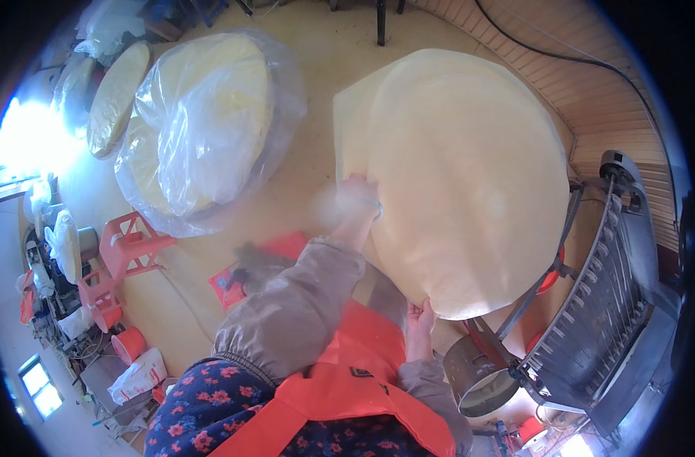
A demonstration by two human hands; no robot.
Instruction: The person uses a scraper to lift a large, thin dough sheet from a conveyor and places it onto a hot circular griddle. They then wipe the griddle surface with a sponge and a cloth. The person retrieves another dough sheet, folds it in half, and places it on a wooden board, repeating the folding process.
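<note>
A large, round, pale-yellow thin sheet (462, 175) spreads out in front of me, with a second layer showing along its left edge. My left hand (358, 196) is at that left edge, its fingers closed on the rim; haze blurs this part. At the near edge, my right hand (420, 326) pinches the sheet between thumb and fingers. The sheet hides most of whatever lies beneath it.
Clear plastic wraps a stack of round yellow sheets (210, 129) at the far left, beside another wrapped round (119, 99). Red stools (130, 244) stand at left. Close on the right are a dark slatted machine (591, 305) and a metal drum (488, 392).
</note>
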